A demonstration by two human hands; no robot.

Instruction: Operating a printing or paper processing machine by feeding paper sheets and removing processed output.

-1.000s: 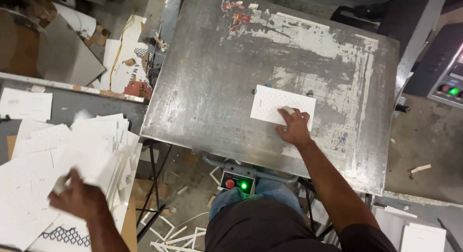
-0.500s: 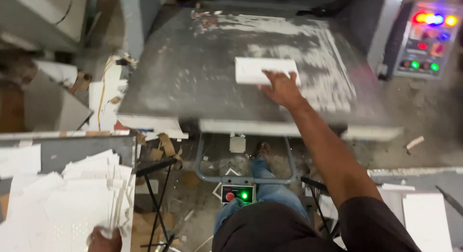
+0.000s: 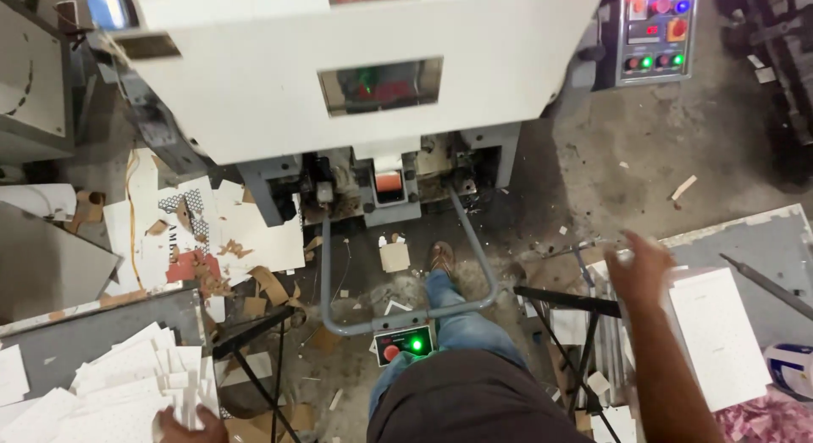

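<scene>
My right hand (image 3: 639, 265) hovers blurred at the right with its fingers spread and nothing in them. It is just left of a stack of white sheets (image 3: 720, 333) lying on a grey side table (image 3: 762, 231). My left hand (image 3: 182, 428) is at the bottom edge, mostly cut off, touching the right edge of a loose pile of white cut sheets (image 3: 110, 392) on a grey table (image 3: 93, 329). Its grip is hidden. The white body of a press machine (image 3: 364, 62) fills the top of the view.
A control panel with lit buttons (image 3: 652, 32) sits at the top right. A grey tube guard (image 3: 406, 316) and a switch box with a green light (image 3: 405, 346) stand in front of my legs. Cardboard scraps (image 3: 229, 257) litter the floor. A black stand (image 3: 576, 303) is beside my right knee.
My right hand has left the white sheet on the metal plate and swung right to the stack. The plate is out of view; the machine's white body now shows. My left hand stays at the pile.
</scene>
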